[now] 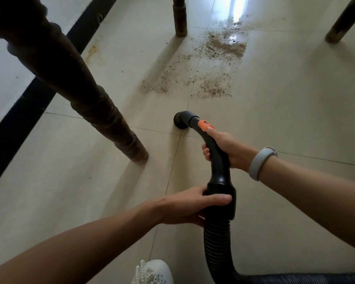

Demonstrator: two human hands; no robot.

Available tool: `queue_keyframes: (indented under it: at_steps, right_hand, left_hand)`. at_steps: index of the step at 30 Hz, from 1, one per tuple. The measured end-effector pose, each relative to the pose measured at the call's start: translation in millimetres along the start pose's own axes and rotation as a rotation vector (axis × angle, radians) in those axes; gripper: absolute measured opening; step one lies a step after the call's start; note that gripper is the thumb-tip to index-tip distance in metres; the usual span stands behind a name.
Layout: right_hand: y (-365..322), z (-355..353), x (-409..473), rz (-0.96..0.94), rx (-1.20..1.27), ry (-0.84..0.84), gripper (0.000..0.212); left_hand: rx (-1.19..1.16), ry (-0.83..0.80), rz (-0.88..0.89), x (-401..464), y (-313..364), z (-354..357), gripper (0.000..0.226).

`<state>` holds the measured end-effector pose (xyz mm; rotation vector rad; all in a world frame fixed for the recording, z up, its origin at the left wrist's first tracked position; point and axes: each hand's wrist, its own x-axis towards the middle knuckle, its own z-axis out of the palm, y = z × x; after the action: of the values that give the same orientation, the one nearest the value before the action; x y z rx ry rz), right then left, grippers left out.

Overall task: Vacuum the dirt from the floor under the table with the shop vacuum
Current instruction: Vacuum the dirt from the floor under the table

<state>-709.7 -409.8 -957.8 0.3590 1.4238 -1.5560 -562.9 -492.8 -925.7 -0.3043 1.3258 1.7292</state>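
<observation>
Head view: both hands — left (190, 203), right (219, 149) — grip wand (218, 160); nozzle (181, 119) mid-frame, dirt (203, 66) above mostly unvacuumed.

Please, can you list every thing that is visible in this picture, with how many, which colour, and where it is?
dirt: one scattered patch, brown, on the floor ahead, between the far table legs
vacuum nozzle: 1, black, on the floor short of the dirt
wand: 1, black with an orange part, centre
hose: 1, black ribbed, bottom centre to lower right
table legs: 3, dark brown, one near left, two far at the top
floor: beige tiles, with a black strip at left
shoe: 1, white with beads, bottom edge
wristband: 1, grey, right wrist
right hand: grip on the wand
left hand: grip on the hose cuff
</observation>
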Motion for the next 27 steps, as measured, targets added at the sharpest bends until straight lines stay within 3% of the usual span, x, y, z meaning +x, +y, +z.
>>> queue_keyframes:
  at_steps: [6, 15, 22, 27]
  right_hand:
    - [-24, -5, 6, -0.128, 0.042, 0.109, 0.039]
    - [19, 10, -27, -0.011, -0.063, -0.014, 0.037]
    - [-11, -3, -8, -0.189, -0.049, 0.270, 0.035]
    - [-6, -5, 3, -0.172, -0.024, 0.182, 0.041]
  left_hand:
    - [-0.098, 0.155, 0.018, 13, 16, -1, 0.017]
    - [-0.035, -0.108, -0.085, -7, -10, 8, 0.034]
    - [-0.099, 0.117, -0.018, 9, 3, 3, 0.019]
    - [-0.106, 0.201, 0.011, 12, -3, 6, 0.020]
